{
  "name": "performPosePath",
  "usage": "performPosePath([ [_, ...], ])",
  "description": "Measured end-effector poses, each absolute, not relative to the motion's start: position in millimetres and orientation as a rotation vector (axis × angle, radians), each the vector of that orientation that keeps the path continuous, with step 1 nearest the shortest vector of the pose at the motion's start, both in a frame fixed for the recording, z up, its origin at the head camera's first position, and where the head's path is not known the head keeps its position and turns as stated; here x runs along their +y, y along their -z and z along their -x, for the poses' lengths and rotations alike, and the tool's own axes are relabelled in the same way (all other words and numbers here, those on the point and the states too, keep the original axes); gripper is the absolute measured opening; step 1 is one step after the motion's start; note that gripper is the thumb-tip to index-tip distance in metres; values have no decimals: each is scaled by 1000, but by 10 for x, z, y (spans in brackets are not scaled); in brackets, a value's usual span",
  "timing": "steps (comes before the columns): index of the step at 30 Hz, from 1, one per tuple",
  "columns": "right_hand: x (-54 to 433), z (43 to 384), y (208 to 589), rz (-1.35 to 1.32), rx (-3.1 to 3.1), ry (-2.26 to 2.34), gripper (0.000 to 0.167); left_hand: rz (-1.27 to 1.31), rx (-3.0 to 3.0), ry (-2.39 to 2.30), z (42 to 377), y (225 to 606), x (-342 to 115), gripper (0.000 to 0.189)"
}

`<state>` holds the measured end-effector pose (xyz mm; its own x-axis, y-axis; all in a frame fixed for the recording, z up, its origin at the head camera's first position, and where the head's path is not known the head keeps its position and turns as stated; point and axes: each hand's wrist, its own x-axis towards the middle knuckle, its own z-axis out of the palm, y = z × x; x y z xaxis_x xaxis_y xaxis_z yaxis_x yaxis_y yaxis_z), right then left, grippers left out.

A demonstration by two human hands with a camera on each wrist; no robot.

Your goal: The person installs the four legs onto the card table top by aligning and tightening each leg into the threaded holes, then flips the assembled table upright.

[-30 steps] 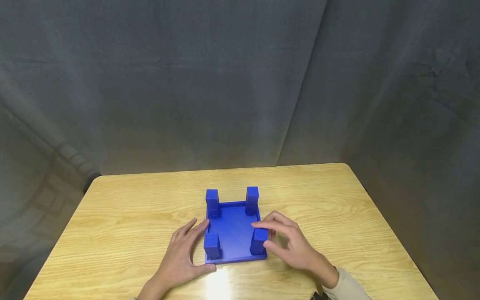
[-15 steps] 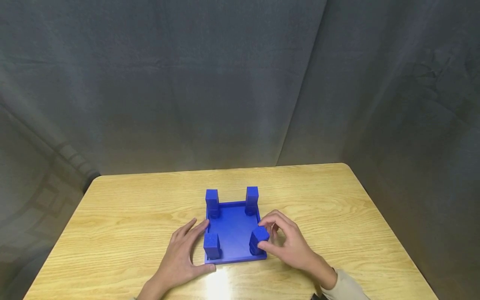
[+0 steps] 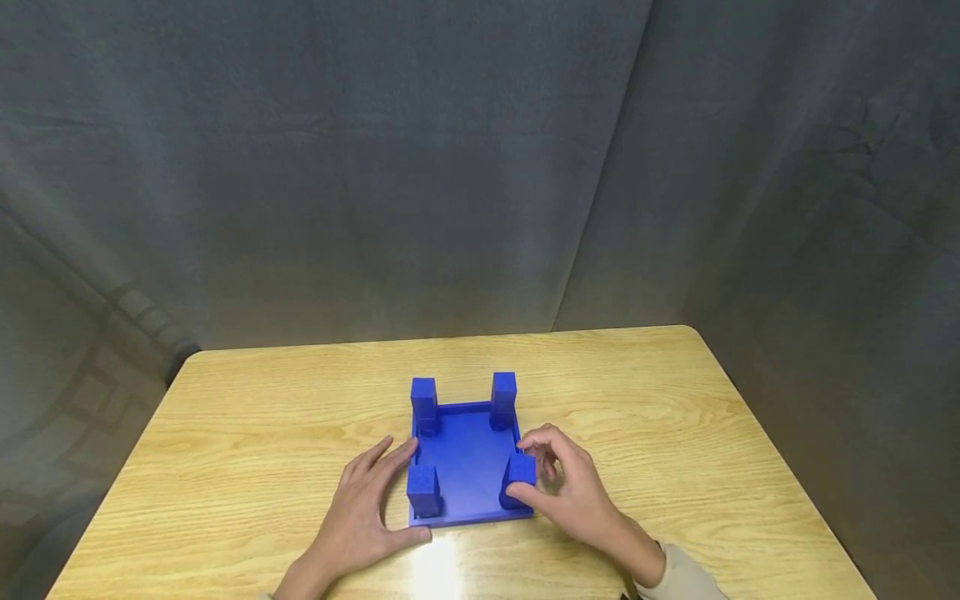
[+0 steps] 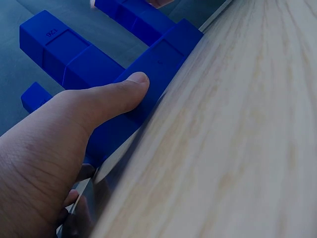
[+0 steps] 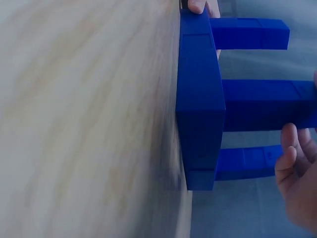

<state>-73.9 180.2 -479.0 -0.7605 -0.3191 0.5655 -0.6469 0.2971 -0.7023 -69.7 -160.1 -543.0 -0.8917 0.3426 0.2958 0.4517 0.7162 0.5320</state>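
Observation:
A square blue base [image 3: 465,462] with a raised rim lies on the wooden table, a blocky blue post standing upright at each corner. My left hand [image 3: 363,508] holds the base around its near left corner, fingers along the left side and thumb against the front edge, as the left wrist view shows with the thumb [image 4: 119,96] flat on the blue side wall. At the near right corner, my right hand [image 3: 573,492] pinches the upper part of a post [image 3: 521,468] between thumb and fingers. Its far side is hidden behind the thumb.
Two far posts [image 3: 423,398] rise at the back of the base, and the near left post [image 4: 47,42], marked 126, stands beside my left hand. Grey cloth [image 3: 375,183] hangs behind the table [image 3: 247,417] and along both sides.
My right fingers have shifted around the near right post. Its top turned askew half a second ago and sits square with the base now. My left hand stays put.

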Motion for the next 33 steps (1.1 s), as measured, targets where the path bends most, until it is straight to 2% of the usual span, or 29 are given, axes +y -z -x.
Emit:
performPosePath([
  [9, 1910, 838, 4742, -1135, -2185, -1441, 63, 646, -2740, 927, 708, 5422, -1592, 116],
  [14, 1954, 886, 4752, -1263, -2126, -1529, 60, 644, -2741, 923, 706, 5430, -1595, 116],
  [24, 1955, 895, 4775, -1204, -2134, -1539, 41, 639, -2737, 933, 700, 5440, -1599, 117],
  [33, 1864, 807, 4795, -947, -2158, -1522, 42, 636, -2736, 923, 695, 5451, -1605, 117],
])
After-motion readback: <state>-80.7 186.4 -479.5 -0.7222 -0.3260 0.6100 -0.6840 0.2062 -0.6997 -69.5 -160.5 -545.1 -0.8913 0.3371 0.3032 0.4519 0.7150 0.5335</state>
